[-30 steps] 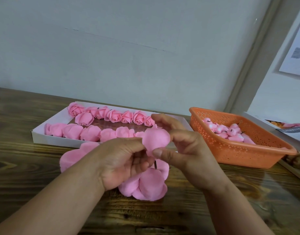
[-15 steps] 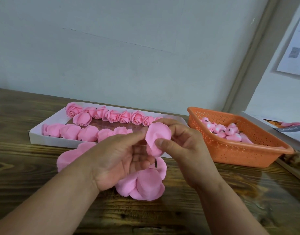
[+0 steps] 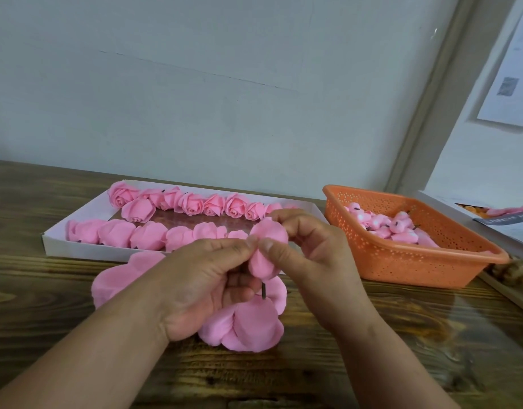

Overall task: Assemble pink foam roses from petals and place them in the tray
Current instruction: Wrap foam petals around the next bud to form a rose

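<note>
Head view: both hands' fingers [image 3: 239, 246] pinch the rose bud [image 3: 266, 249].

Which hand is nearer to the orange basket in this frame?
The right. The right hand is just left of the orange basket, short of its near wall, pinching the rose being assembled. The left hand grips the same rose from the far side, farther from the basket.

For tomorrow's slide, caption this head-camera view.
Both hands wrap a pink foam petal into a rose before the white cardboard tray.
</note>
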A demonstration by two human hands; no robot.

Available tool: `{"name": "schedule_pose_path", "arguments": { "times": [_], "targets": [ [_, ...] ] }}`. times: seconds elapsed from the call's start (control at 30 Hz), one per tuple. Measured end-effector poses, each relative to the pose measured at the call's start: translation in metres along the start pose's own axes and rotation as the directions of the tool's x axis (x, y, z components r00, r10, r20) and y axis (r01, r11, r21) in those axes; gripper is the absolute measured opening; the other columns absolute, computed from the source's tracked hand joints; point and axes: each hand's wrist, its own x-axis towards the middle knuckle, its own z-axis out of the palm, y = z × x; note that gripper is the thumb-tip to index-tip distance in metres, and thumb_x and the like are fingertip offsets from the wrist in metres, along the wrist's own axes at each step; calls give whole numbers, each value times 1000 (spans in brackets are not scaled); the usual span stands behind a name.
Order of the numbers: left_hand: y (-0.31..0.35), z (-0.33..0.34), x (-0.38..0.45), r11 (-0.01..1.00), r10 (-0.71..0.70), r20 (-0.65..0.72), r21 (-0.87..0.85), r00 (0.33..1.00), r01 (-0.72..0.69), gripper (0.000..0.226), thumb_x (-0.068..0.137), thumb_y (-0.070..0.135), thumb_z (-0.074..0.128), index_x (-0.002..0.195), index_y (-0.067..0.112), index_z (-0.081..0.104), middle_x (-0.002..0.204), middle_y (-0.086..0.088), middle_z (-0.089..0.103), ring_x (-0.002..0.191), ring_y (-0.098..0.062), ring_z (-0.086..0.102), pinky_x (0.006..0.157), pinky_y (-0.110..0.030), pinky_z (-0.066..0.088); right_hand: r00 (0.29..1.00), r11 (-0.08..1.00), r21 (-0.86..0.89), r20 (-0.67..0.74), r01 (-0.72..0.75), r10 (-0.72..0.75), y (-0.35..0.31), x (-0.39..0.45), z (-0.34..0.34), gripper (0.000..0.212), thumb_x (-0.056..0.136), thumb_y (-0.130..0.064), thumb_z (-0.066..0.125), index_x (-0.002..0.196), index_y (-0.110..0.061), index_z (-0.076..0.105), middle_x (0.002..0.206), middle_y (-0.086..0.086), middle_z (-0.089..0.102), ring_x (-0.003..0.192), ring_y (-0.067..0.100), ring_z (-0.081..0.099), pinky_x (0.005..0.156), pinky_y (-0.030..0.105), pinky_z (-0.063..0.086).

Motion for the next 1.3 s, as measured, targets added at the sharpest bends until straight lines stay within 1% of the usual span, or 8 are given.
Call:
{"name": "schedule_pose_path", "arguments": {
  "times": [0.33, 0.47, 0.53, 0.63, 0.7, 0.83, 1.03, 1.3],
  "targets": [
    [0, -1, -1, 998, 26, 36, -51, 999, -24, 17, 67, 25, 67, 69, 11, 77, 63, -3, 62, 51, -6, 57, 47, -15, 50, 996, 999, -18, -84, 36, -38, 1, 0, 3, 9, 78, -11, 69, 72, -9, 63, 93, -5, 66, 96, 13, 62, 88, 38, 50],
    [2, -2, -2, 995, 25, 52, -103, 998, -20, 15, 66, 24, 66, 65, 12, 74, 61, -6, 59, 51, -8, 58, 48, -16, 51, 958, 961, 248, -284, 121, -47, 0, 4, 1, 7, 74, -5, 57, 72, -9, 63, 83, 0, 67, 81, 10, 62, 75, 15, 47],
    [2, -3, -2, 991, 27, 79, -131, 997, -16, 16, 70, 24, 65, 66, 11, 72, 62, -7, 58, 52, -9, 58, 50, -17, 52, 921, 931, 341, -388, 132, 11, 3, 6, -4, 13, 71, -6, 56, 69, -15, 65, 82, -1, 68, 79, 11, 61, 69, 17, 48],
    [3, -5, -3, 984, 28, 137, -180, 990, -2, 22, 70, 28, 79, 70, 7, 73, 66, -9, 60, 54, -10, 61, 52, -18, 54, 893, 951, 272, -451, 146, -9, 4, 7, -8, 18, 69, -8, 56, 63, -20, 66, 82, 2, 68, 80, 13, 62, 74, 24, 48],
    [4, -6, -3, 982, 20, 156, -190, 988, 10, 32, 59, 29, 87, 74, 4, 74, 67, -10, 61, 54, -11, 61, 52, -19, 54, 899, 969, 177, -430, 171, -80, 2, 6, -7, 11, 69, -11, 57, 62, -18, 64, 80, 1, 68, 82, 13, 62, 83, 31, 46],
    [2, -6, -2, 987, 36, 113, -160, 993, -18, 20, 66, 24, 82, 76, 7, 75, 71, -8, 62, 58, -11, 60, 54, -19, 54, 932, 973, -3, -287, 232, -223, -5, 1, -4, 20, 70, -28, 58, 66, -8, 59, 71, 5, 61, 73, 21, 56, 69, 31, 45],
    [2, -4, 0, 995, 87, 97, -58, 991, -82, 20, 68, 24, 65, 79, 15, 78, 74, -2, 67, 62, -7, 60, 59, -16, 52, 993, 999, -45, -114, 28, -33, -8, 0, 1, 17, 65, -19, 66, 68, -3, 60, 70, 15, 60, 71, 34, 56, 67, 45, 48],
    [0, -7, 2, 992, 103, 64, 69, 993, -107, 37, 62, 31, 72, 94, 14, 78, 92, -9, 65, 84, -18, 56, 71, -22, 51, 988, 999, 20, -151, 48, -45, -7, 0, 2, 7, 68, -9, 65, 64, -13, 60, 62, 3, 56, 63, 20, 50, 60, 32, 44]
  ]
}}
